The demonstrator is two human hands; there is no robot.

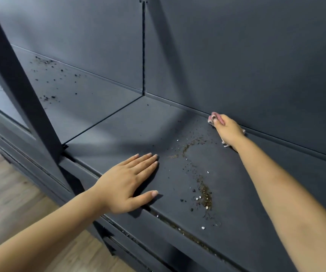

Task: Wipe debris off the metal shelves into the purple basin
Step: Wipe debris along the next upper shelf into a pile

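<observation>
While right hand (227, 128) grips pink cloth (213, 117) at shelf (119, 134) back wall, likely to drag debris (205, 195) forward | left hand (130, 183) flat, fingers spread, bracing near shelf front | purple basin unseen

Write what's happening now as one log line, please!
step: wiping | right hand: pressing pink cloth at back of dark metal shelf | left hand: flat on shelf | brown crumbly debris: remaining | purple basin: unseen

pink cloth (214, 117) mostly hidden under right hand (229, 128) | shelf (242, 193) cut off right | both forearms cut off below
</observation>
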